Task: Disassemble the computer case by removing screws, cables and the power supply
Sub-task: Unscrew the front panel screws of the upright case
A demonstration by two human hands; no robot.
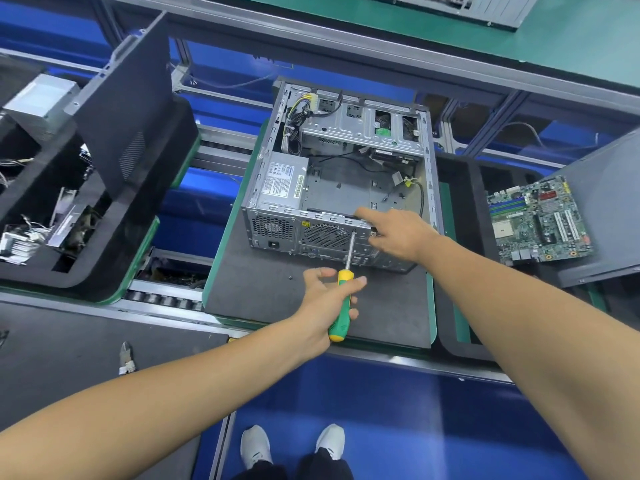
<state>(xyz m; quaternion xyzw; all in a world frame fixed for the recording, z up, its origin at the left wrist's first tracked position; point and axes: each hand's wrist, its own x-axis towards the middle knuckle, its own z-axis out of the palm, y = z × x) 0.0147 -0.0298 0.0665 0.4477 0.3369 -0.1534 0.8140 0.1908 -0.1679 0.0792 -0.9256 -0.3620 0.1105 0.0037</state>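
The case [341, 174] is being supported open side up on a dark mat [263, 292] laid over a green pallet [431, 306] on a roller line above blue flooring, with the power supply [282, 183] seated in its near-left corner. A screwdriver [343, 299] is being gripped by the left hand [325, 299], fingers curled round the handle, tip against the rear panel. The rear rim is being held by the right hand [398, 233], its fingertips hidden; a motherboard [538, 223] is lying on the right tray.
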